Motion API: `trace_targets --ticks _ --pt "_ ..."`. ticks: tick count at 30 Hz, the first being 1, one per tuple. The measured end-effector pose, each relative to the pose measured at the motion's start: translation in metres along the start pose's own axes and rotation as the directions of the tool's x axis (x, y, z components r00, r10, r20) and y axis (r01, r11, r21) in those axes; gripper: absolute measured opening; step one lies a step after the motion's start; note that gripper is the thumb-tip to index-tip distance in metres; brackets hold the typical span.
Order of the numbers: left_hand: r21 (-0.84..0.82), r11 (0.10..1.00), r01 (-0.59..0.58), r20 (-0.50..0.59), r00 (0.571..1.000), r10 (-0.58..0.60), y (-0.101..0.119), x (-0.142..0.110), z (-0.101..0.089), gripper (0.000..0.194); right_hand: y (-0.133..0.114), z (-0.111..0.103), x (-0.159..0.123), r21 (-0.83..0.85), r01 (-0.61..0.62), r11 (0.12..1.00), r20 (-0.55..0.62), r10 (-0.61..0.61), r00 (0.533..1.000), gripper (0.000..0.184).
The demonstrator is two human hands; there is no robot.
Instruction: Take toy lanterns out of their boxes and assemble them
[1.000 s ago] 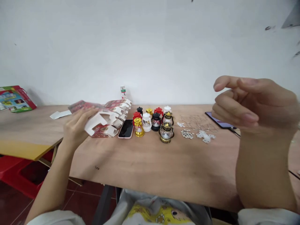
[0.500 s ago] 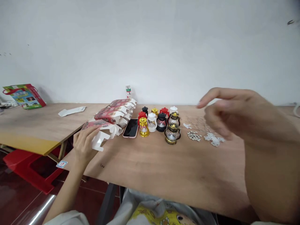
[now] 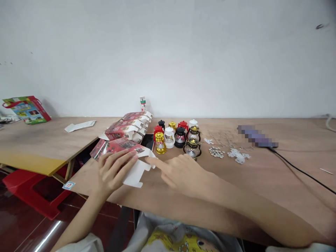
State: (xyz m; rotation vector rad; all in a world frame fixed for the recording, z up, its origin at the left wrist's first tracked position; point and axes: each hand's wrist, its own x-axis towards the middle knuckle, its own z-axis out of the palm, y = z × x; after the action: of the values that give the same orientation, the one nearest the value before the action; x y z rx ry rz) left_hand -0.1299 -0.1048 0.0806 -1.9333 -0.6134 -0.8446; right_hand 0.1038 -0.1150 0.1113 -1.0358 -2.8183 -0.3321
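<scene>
A red printed cardboard box [image 3: 123, 142] with white end flaps [image 3: 136, 171] lies at the table's front left. My left hand [image 3: 114, 171] holds it, with long fingers across its top and the thumb hidden. From the right, my right hand [image 3: 181, 171] reaches to the white end of this box. Its index finger is stretched out at the flaps, the other fingers are partly curled, and nothing shows in its grasp. Several similar red boxes [image 3: 123, 128] lie stacked just behind. Beyond my right hand stand small lanterns [image 3: 169, 137] in gold, white, black, red and bronze.
A phone [image 3: 147, 140] lies partly covered by the box. Right of the lanterns are round discs [image 3: 216, 152], white plastic pieces [image 3: 238, 155] and thin wire pieces [image 3: 223, 138]. A blurred purple item [image 3: 258, 135] with a black cable lies further right. A small bottle [image 3: 142, 104] stands near the wall.
My right hand has come down and left from above the table to the box's flaps. My left hand has shifted right with the box, which now partly covers the phone.
</scene>
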Motion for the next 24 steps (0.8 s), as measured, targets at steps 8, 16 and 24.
trace_targets --ticks 8,16,24 --pt "-0.024 0.999 -0.028 0.045 0.999 0.029 -0.003 0.001 -0.009 0.033 0.001 0.001 0.003 -0.125 -0.181 0.976 0.012 0.184 0.983 0.051" --pt "-0.18 0.984 0.003 0.122 0.992 0.019 -0.019 -0.019 -0.014 0.039 0.017 -0.015 -0.004 -0.158 -0.329 0.931 0.003 0.333 0.943 0.047" --pt "0.089 0.995 0.054 0.174 0.982 -0.069 -0.064 -0.05 0.019 0.036 0.028 -0.022 -0.012 -0.161 -0.363 0.918 0.014 0.369 0.929 0.038"
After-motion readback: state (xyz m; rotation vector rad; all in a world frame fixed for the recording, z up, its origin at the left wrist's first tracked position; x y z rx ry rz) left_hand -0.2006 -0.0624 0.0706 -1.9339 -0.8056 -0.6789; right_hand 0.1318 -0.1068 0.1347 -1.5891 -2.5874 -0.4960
